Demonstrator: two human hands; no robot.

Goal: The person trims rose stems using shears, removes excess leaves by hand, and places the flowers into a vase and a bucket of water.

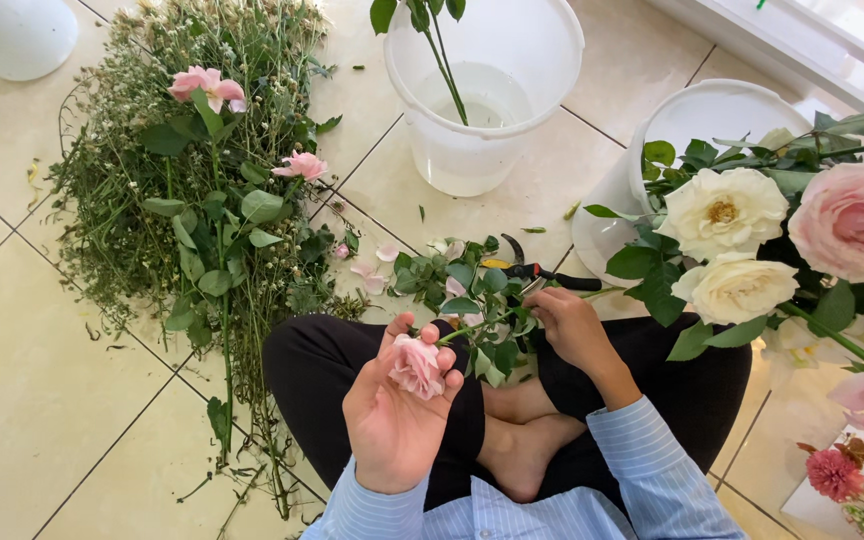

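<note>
Rose [416,366] cupped in left hand [397,415], fingers curled round bloom — stem [482,325] pinched by right hand [574,328]; leaf stripping judged underway — firm downward pull needed

- Bare floor [32,380] lies open to the left, beyond the heap of cut stems [202,200].
- Ahead, a clear bucket [482,110] and a white bucket [712,110] stand near together.
- The big roses [782,240] crowd the right side.
- Pruning shears [542,272] lie just ahead of the knees.
</note>
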